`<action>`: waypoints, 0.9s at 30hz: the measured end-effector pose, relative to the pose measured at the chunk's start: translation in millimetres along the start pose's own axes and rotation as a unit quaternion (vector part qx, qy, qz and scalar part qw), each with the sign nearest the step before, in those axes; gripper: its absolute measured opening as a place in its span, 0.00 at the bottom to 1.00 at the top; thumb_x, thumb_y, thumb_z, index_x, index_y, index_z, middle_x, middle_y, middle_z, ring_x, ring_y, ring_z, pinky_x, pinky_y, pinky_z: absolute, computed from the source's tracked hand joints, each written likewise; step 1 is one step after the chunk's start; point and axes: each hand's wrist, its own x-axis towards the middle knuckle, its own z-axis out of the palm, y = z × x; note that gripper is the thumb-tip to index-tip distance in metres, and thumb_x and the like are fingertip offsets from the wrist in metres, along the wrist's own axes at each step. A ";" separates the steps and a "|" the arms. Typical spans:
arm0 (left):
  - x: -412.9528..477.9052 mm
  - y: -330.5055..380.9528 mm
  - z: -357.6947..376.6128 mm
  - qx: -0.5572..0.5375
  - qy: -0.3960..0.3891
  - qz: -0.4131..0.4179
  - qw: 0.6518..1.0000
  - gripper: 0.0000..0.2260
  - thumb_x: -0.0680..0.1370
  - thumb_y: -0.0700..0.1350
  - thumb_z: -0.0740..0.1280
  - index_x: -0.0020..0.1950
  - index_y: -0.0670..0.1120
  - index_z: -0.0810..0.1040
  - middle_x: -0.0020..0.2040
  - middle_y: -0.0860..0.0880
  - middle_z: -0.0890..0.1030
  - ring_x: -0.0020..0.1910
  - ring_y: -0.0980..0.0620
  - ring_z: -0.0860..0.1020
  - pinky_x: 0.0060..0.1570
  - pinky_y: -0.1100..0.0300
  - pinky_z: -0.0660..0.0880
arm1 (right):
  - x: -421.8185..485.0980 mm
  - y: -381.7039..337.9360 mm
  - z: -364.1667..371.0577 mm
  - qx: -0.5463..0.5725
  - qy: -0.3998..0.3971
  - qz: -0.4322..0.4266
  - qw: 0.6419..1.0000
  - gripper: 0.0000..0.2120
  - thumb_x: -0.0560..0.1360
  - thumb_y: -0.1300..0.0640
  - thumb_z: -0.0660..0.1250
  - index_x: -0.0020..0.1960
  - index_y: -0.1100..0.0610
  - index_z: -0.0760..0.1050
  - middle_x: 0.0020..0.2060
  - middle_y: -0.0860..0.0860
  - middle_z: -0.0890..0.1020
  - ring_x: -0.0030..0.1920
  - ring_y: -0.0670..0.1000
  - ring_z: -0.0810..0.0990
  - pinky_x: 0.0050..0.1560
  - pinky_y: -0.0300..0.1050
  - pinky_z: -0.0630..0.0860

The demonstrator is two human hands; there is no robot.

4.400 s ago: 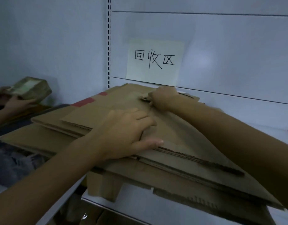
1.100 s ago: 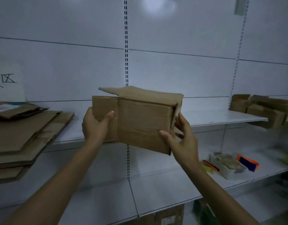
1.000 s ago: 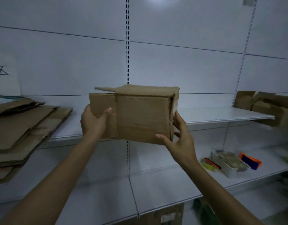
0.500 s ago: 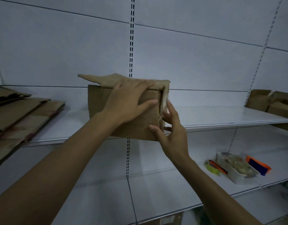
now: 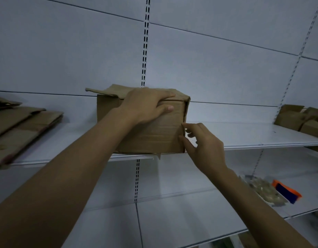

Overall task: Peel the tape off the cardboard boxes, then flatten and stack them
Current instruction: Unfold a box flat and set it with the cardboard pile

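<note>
Dim, bluish light; soft focus, wide-angle bending at edges

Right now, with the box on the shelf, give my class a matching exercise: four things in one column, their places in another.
Things:
1 left hand
2 right hand
3 flat cardboard
4 orange item

Places:
A lower shelf, right
B on top of the box
C at the box's right edge
D upper shelf, far left

Pairs: 1-B, 2-C, 3-D, 4-A
</note>
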 end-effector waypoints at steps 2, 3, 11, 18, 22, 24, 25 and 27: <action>1.7 -1.6 0.6 0.006 0.005 -0.004 1.000 0.22 0.79 0.60 0.57 0.73 0.58 0.64 0.70 0.50 0.72 0.66 0.47 0.71 0.62 0.51 0.67 | 11.5 -3.7 -6.6 0.006 -0.029 0.019 0.999 0.08 0.76 0.48 0.65 0.51 0.51 0.76 0.41 0.44 0.79 0.38 0.46 0.80 0.33 0.45 0.77; 1.7 -2.7 1.1 0.007 0.008 -0.008 1.000 0.22 0.79 0.61 0.57 0.73 0.58 0.64 0.70 0.50 0.72 0.66 0.47 0.71 0.62 0.51 0.67 | 18.0 -4.2 -10.0 -0.003 -0.053 0.026 0.998 0.07 0.76 0.48 0.66 0.49 0.51 0.75 0.40 0.44 0.78 0.38 0.46 0.78 0.34 0.43 0.74; -2.2 -3.4 5.0 0.009 0.023 -0.012 1.000 0.22 0.78 0.60 0.58 0.72 0.59 0.66 0.70 0.51 0.72 0.65 0.47 0.71 0.61 0.50 0.70 | 43.5 5.5 -21.5 -0.036 -0.182 -0.117 0.976 0.05 0.79 0.57 0.64 0.46 0.57 0.71 0.39 0.51 0.76 0.35 0.56 0.74 0.29 0.43 0.64; -24.1 -28.0 1.2 -0.028 0.040 -0.023 0.999 0.25 0.74 0.67 0.51 0.69 0.62 0.67 0.68 0.55 0.72 0.67 0.49 0.68 0.65 0.42 0.62 | 16.4 47.3 -38.9 0.476 -0.043 0.323 0.817 0.08 0.81 0.62 0.59 0.42 0.58 0.68 0.42 0.55 0.79 0.48 0.53 0.83 0.44 0.45 0.82; -38.8 -31.1 6.9 -0.101 0.106 -0.053 0.988 0.30 0.69 0.76 0.47 0.62 0.62 0.70 0.65 0.55 0.73 0.65 0.50 0.68 0.65 0.39 0.60 | -0.9 66.7 -40.5 0.625 0.053 0.492 0.604 0.08 0.82 0.60 0.57 0.46 0.60 0.72 0.48 0.54 0.81 0.50 0.52 0.84 0.43 0.43 0.82; -43.3 -31.2 7.2 -0.128 0.119 -0.083 0.981 0.35 0.64 0.80 0.46 0.58 0.60 0.70 0.63 0.54 0.73 0.64 0.49 0.68 0.66 0.38 0.59 | 0.8 63.0 -46.0 0.666 0.059 0.490 0.560 0.09 0.81 0.60 0.56 0.47 0.62 0.73 0.47 0.53 0.83 0.49 0.50 0.85 0.48 0.44 0.82; -44.0 -31.0 5.8 -0.128 0.118 -0.102 0.979 0.36 0.62 0.82 0.45 0.56 0.59 0.70 0.61 0.54 0.73 0.63 0.50 0.68 0.66 0.40 0.58 | 3.8 58.7 -50.3 0.681 0.057 0.481 0.549 0.10 0.81 0.60 0.56 0.46 0.62 0.74 0.44 0.52 0.84 0.49 0.50 0.85 0.50 0.44 0.81; -43.8 -27.8 0.3 -0.102 0.108 -0.137 0.979 0.36 0.59 0.82 0.47 0.52 0.58 0.68 0.57 0.56 0.72 0.61 0.51 0.68 0.65 0.42 0.59 | 11.1 48.9 -59.3 0.696 0.047 0.464 0.546 0.11 0.80 0.59 0.57 0.42 0.61 0.73 0.36 0.51 0.83 0.45 0.49 0.85 0.48 0.43 0.82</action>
